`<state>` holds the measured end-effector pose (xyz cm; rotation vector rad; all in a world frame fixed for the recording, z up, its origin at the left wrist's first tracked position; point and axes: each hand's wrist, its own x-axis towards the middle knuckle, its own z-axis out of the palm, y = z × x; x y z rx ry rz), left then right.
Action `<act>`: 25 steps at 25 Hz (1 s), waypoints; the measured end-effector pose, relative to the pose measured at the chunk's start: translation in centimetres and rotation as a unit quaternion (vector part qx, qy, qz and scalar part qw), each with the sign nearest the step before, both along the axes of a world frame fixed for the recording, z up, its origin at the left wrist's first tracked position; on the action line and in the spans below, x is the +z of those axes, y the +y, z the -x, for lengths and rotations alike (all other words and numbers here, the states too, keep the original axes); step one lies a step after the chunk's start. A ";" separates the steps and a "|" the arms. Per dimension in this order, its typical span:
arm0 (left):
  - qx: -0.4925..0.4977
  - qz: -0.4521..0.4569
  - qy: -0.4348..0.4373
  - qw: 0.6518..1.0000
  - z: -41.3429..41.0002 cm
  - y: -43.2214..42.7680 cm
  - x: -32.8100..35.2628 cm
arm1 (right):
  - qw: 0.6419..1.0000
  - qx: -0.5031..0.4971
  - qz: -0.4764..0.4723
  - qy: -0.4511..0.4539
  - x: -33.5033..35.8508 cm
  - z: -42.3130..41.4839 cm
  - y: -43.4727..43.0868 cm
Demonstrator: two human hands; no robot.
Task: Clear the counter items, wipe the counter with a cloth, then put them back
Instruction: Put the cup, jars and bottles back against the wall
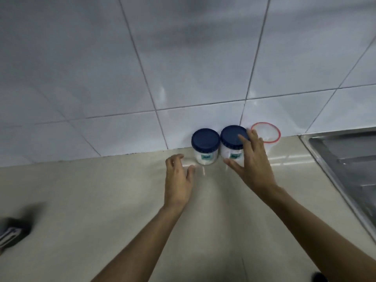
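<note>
1. Tiled wall [183, 58]: pale glossy tiles fill the upper half of my view and meet the counter along a dark seam.
2. Counter [101, 200]: a beige surface that runs from the wall toward me; both of my forearms reach across it.
3. Sink [345, 159]: a steel basin with a ribbed drainboard, set into the counter at the right edge.
4. Right hand [252, 163]: fingers spread, thumb low against the front of the right jar and fingertips over its lid edge. I cannot tell whether the grip has closed on it.
5. Left hand [179, 180]: fingers curled loosely and empty, just left of the left jar, not touching it.
6. Dark object [14, 231]: blurred, at the left edge of the counter; I cannot identify it.
7. Left jar [205, 147]: clear, white contents, dark blue lid, teal label; upright at the wall.
8. Right jar [234, 143]: same design, upright, touching or just beside the left jar.
9. Red-rimmed container [270, 139]: translucent, open-topped, against the wall just right of the right jar, partly hidden by my right hand.
</note>
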<state>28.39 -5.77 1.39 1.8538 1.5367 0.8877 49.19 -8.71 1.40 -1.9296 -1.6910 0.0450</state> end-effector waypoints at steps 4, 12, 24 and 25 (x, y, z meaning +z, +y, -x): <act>-0.010 -0.066 -0.008 0.998 9.7 -6.3 -1.1 | 0.993 0.077 0.019 0.089 -3.1 8.2 -6.4; 0.089 -0.153 0.167 0.970 32.3 -8.7 4.4 | 0.942 0.309 0.131 0.004 -1.1 27.0 -3.9; 0.092 0.046 0.262 0.959 51.4 -5.3 5.2 | 0.907 0.395 0.141 -0.020 4.8 55.6 5.1; 0.100 0.025 0.255 0.962 51.3 -5.2 5.0 | 0.911 0.388 0.136 -0.023 5.0 55.5 5.1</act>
